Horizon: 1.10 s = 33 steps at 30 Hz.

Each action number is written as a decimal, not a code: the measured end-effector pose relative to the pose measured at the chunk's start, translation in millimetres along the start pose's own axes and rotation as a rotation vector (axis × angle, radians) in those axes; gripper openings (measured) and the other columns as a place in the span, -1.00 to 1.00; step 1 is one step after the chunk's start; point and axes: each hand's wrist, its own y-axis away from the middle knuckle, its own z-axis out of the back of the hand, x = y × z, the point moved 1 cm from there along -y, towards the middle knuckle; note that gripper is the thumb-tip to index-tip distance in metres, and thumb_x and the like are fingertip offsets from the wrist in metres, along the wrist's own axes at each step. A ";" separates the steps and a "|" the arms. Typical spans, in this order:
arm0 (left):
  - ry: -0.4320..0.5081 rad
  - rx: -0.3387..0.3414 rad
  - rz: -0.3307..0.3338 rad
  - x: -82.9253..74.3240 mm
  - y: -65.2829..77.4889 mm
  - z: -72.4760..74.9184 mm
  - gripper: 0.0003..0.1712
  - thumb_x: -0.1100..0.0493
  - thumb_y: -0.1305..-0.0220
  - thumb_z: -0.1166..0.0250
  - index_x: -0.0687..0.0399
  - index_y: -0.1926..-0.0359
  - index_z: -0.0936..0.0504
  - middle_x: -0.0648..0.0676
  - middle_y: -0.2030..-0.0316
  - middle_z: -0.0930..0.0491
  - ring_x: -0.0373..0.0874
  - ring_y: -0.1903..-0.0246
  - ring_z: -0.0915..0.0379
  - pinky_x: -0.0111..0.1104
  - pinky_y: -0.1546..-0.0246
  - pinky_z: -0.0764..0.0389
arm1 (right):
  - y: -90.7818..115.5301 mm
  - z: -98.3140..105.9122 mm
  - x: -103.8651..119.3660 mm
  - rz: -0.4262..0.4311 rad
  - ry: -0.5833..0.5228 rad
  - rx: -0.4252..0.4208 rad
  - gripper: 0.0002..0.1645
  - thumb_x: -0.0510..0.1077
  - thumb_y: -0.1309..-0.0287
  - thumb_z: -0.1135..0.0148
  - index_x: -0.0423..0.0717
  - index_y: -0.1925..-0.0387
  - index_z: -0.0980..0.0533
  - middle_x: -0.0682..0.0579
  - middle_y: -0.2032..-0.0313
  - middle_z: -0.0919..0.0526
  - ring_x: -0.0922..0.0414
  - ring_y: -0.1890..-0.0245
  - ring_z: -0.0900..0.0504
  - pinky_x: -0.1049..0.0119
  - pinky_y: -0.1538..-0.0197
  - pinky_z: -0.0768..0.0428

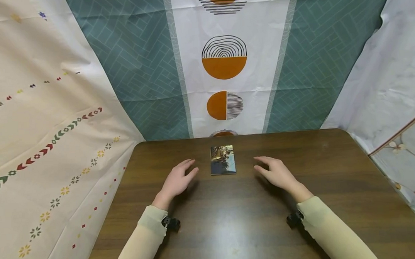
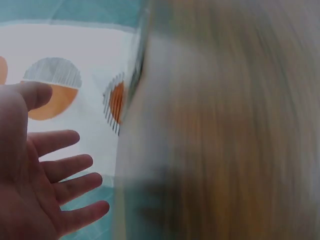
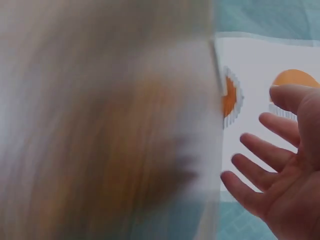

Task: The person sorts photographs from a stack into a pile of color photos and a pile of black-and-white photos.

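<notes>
A small upright-format rectangle with a printed picture (image 1: 223, 160), like a postcard or thin booklet, lies flat near the far edge of the wooden table (image 1: 228, 213). To its left hovers my left hand (image 1: 176, 180), fingers extended and apart from it. My right hand (image 1: 278, 174) is on the other side, a bit farther off, its fingers likewise extended. Both palms hold nothing; the spread fingers of the left hand (image 2: 30, 170) and right hand (image 3: 285, 165) show in the wrist views. The tabletop is motion-blurred there, and the picture card cannot be made out.
Behind the table hangs a teal and white cloth (image 1: 142, 70) with orange circles. A cream patterned cloth (image 1: 55, 151) borders the left side, a pale floral cloth (image 1: 394, 98) the right. Black wrist cameras (image 1: 171, 224) sit on both cuffs.
</notes>
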 end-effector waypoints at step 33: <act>0.390 -0.133 0.201 -38.8 -29.7 -73.1 -0.36 0.12 -0.53 -0.29 0.43 -0.46 -0.46 0.35 -0.58 -0.21 0.32 -0.65 0.27 0.25 -0.53 -0.03 | -35.9 -83.8 44.2 -0.229 -0.203 -0.138 -0.37 -0.14 -0.45 -0.33 -0.36 -0.42 -0.49 -0.36 -0.39 -0.45 -0.31 -0.37 -0.46 -0.24 -0.38 -0.40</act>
